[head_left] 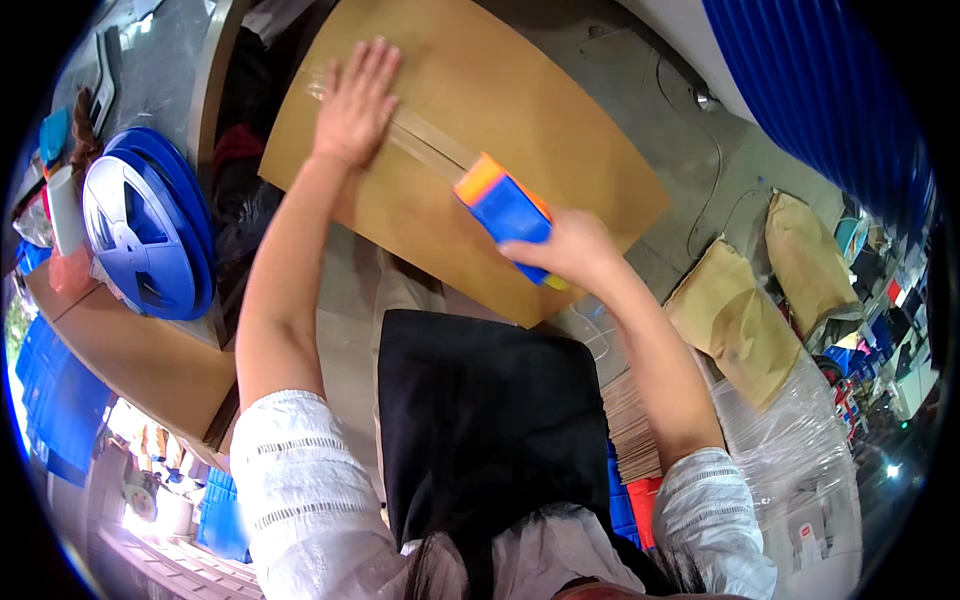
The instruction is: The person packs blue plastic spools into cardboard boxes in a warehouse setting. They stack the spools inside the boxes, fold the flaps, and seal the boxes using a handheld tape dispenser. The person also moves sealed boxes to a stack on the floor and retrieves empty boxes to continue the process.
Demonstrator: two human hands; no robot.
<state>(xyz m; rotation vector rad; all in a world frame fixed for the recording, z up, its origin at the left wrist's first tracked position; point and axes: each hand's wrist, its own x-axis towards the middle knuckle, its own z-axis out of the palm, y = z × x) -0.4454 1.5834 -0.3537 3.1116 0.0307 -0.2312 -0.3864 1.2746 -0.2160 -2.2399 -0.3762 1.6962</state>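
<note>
A large brown cardboard box (520, 90) lies before me with its top flaps closed. Clear tape (428, 148) runs along the seam between the flaps. My left hand (357, 108) rests flat on the box with fingers stretched out, over the far-left end of the tape. Wrapped in my right hand (575, 252) is a blue and orange tape dispenser (508, 215). Its orange end sits at the seam, near the middle of the box. The fingers beneath the dispenser are partly hidden.
Blue and grey plastic reels (140, 225) stand on the left beside another cardboard box (140, 350). Brown paper-wrapped packages (740, 320) and a stack wrapped in clear film (800, 450) are at the right. A ribbed blue object (820, 100) fills the upper right. A thin cable crosses the floor.
</note>
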